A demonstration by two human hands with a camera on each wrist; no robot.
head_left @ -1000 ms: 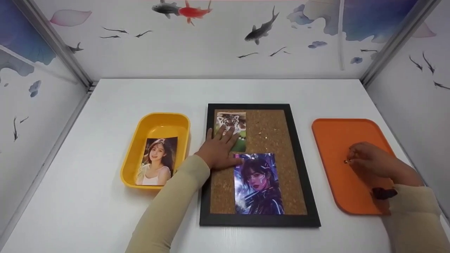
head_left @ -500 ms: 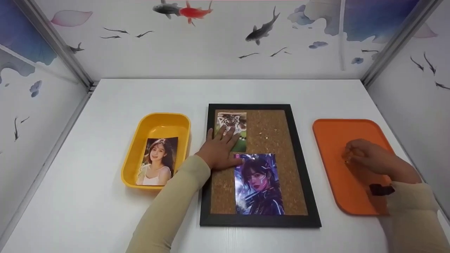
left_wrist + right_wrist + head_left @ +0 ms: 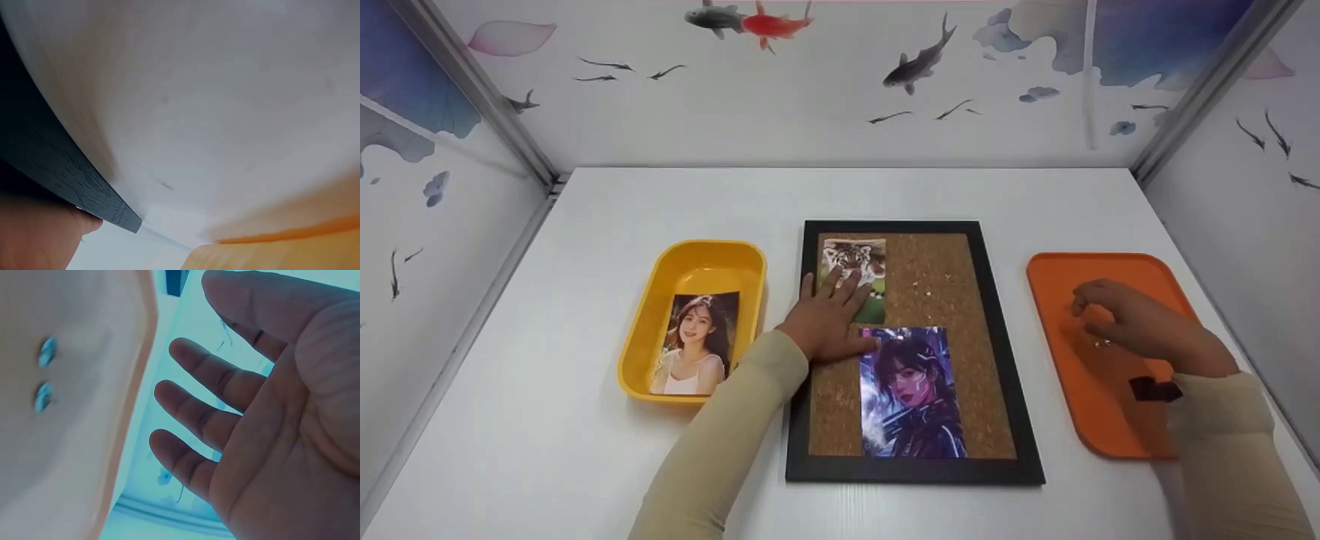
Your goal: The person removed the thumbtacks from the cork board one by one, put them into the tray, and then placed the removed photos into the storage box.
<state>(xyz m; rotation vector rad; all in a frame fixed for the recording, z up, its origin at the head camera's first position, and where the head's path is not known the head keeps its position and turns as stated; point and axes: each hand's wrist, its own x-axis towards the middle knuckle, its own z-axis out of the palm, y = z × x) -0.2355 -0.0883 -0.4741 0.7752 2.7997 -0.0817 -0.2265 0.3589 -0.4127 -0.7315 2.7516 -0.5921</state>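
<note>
Resting the left hand [image 3: 829,319] flat, with spread fingers, across the tiger photo [image 3: 862,253] on the cork board [image 3: 986,405], with the thumb at the eleven o'clock corner of the purple portrait [image 3: 911,397]; holding the right hand [image 3: 1155,326] over the orange tray [image 3: 1065,277], at the board's three o'clock, with loosely bent, parted fingers, apart from two small shiny pieces [image 3: 1102,344] on it, at the hand's eight o'clock. Seen distinctly as a pair from the right wrist, nearly merged in the head view; showing from the left wrist alone the grain [image 3: 95,194] on the board's side, at eight o'clock
</note>
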